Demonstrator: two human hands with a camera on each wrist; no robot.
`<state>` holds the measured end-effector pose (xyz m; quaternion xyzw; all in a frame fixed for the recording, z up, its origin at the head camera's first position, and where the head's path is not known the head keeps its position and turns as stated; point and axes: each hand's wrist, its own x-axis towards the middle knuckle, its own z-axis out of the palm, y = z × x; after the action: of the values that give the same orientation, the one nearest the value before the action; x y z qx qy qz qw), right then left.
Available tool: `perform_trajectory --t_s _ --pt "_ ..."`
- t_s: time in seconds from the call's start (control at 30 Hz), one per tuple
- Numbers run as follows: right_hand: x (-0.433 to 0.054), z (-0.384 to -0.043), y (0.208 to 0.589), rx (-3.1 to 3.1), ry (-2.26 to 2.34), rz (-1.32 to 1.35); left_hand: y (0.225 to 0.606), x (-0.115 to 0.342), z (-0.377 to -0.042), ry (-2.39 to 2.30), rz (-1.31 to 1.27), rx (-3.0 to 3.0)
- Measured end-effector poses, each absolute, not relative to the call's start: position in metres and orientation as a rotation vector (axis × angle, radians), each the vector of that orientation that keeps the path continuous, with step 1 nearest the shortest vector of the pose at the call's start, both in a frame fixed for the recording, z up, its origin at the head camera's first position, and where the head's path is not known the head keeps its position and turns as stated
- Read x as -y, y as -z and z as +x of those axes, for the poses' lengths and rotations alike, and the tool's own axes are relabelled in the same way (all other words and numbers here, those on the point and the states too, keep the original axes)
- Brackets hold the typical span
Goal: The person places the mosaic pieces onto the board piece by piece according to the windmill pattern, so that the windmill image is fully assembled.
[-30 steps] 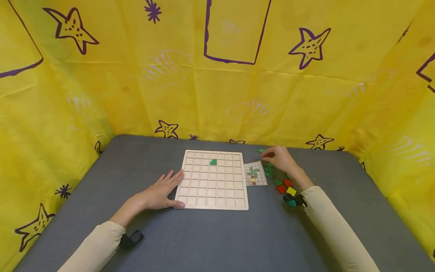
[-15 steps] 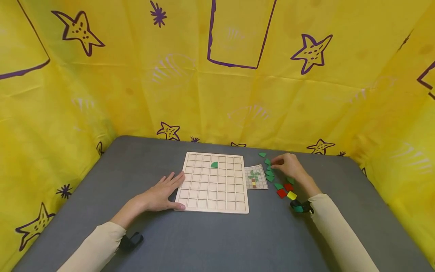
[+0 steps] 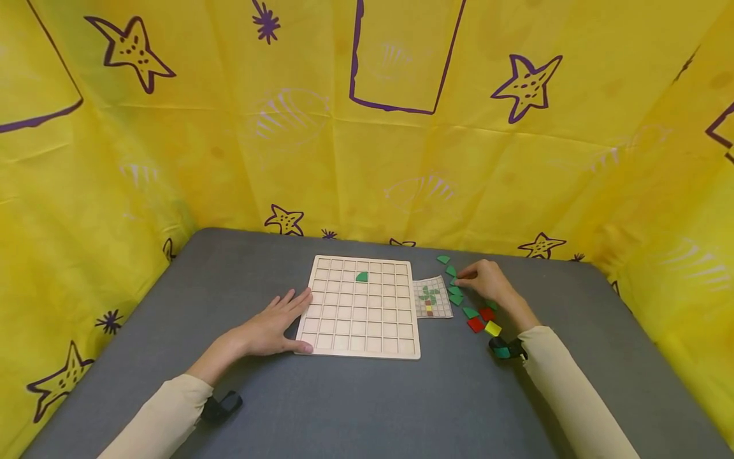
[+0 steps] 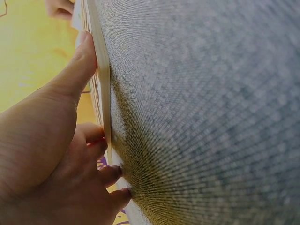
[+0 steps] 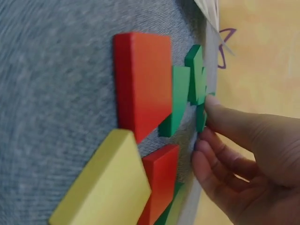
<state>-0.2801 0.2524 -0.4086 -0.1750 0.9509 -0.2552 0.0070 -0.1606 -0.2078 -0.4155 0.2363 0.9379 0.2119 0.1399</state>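
Note:
A square wooden grid board lies on the table with one green quarter-circle tile in an upper cell. My left hand rests along the board's left edge, fingers spread, thumb at the near corner; the left wrist view shows the thumb on the rim. Right of the board, several loose green tiles lie in a rough row. My right hand is at this row, thumb and fingertips around one green tile, partly hidden by them. A pattern card lies between board and tiles.
Nearer than the green row lie two red square tiles and a yellow square tile, close to the right wrist. A yellow patterned cloth stands behind and beside the grey table.
My right hand has moved from the farthest green tile to one nearer in the row and slightly right. The left hand stays on the board. The head view has shifted slightly.

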Motion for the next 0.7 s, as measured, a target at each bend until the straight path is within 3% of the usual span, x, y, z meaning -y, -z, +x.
perform_trajectory --t_s 0.7 --pt "-0.2594 -0.2765 0.4009 -2.931 0.846 -0.527 0.4133 0.2076 -0.1590 -0.643 0.695 -2.712"
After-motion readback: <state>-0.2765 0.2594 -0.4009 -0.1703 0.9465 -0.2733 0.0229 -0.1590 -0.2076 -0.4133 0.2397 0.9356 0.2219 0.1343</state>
